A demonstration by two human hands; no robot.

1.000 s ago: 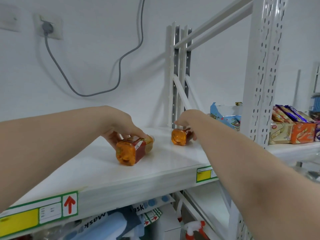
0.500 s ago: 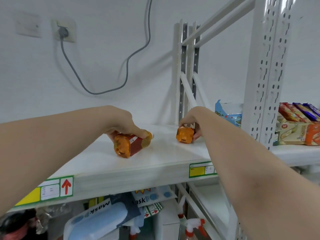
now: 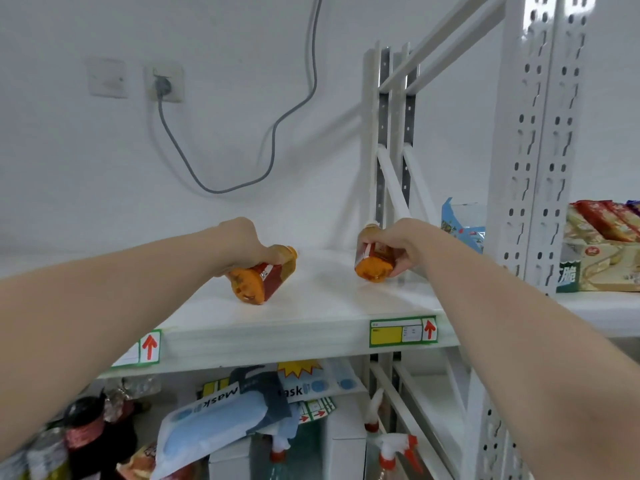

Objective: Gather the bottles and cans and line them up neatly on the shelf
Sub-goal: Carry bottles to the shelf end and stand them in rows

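Left hand (image 3: 242, 245) grips left bottle (image 3: 263, 277), right hand (image 3: 401, 244) grips right bottle (image 3: 375, 261); both tilted on shelf (image 3: 311, 323) (neither upright yet). Standing, lining up remain.

Both bare forearms stretch forward from the lower corners, angled inward and slightly upward, elbows out of view. The left hand (image 3: 242, 245) sits knuckles-up, wrist bent a little, its fingers curled down over an orange plastic bottle with a red label (image 3: 265, 280). The right hand (image 3: 401, 242) is just as far forward, well apart from the left, back of the hand facing the viewer, fingers wrapped round the body of a second orange plastic bottle (image 3: 375, 266).
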